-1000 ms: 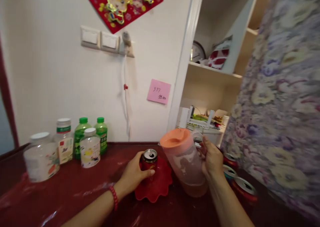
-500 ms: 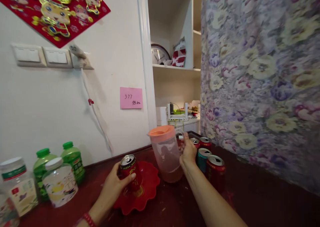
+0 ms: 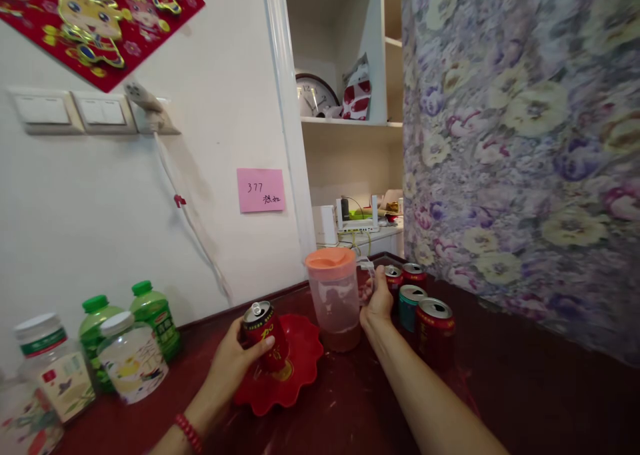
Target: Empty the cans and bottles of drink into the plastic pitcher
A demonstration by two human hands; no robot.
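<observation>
While the left hand (image 3: 233, 355) stays out of my way on the near side, I can see it curled round a red can (image 3: 267, 341), thumb laid across the front and fingers going out of sight behind. That can is held over a scalloped red dish (image 3: 306, 358), its long axis close to upright with the top leaning a little to the left; whether its base rests on the dish I cannot tell from here. What matters most is the line from can to pitcher (image 3: 336, 301): the clear pitcher with the orange lid (image 3: 331, 258) stands upright on the dark red table (image 3: 350, 408), to the right of the can and a bit farther back, apart from it, just beyond the dish's rim. Its handle (image 3: 367, 268) points right, away from the can, so the right hand (image 3: 376, 305) is the nearer one to it. Those fingers are bent at the handle, thumb up, though how firmly they close I cannot make out. Just right of that hand stand a teal can (image 3: 409, 308) and three other red cans (image 3: 436, 331), all upright.
</observation>
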